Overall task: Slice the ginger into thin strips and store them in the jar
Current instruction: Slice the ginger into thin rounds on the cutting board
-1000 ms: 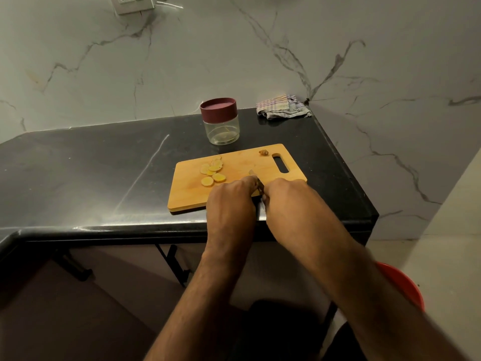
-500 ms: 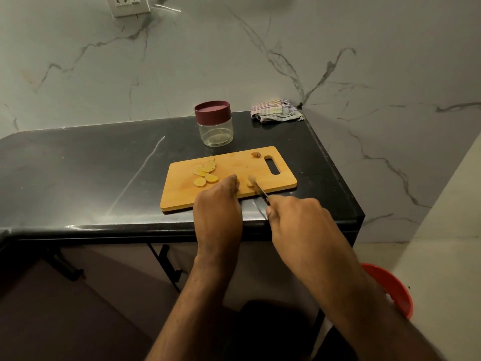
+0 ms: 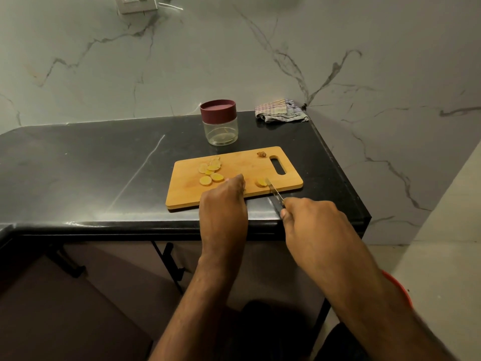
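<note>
Ginger piece (image 3: 260, 182) on the board (image 3: 286, 184), toward its near edge, between the two hands. Just right of it, touching or nearly so, the knife (image 3: 273, 192) tip, blade running back off the board's near edge to the right hand (image 3: 311, 222). Right hand in front of the board, over the counter (image 3: 104, 162) edge, fingers curled round the knife handle. Left hand (image 3: 223, 207) left of the ginger piece, apart from it, back of the hand up, fingertips reaching onto the board; fingers hidden under the hand, so cannot tell whether anything is held. Slices (image 3: 210, 171) in a loose overlapping heap on the board's left half, beyond the left hand and well clear of the knife. Small brown scrap (image 3: 261, 154) at the board's far edge, beside the handle slot. Jar (image 3: 219, 122) standing upright behind the board, dark red lid on, clear glass, seemingly nothing inside. Striped cloth (image 3: 281, 110) crumpled behind the board to the right, in the counter's far corner against the marble wall (image 3: 260, 48). Socket (image 3: 136, 3) high on the wall, far behind the board to the left.
</note>
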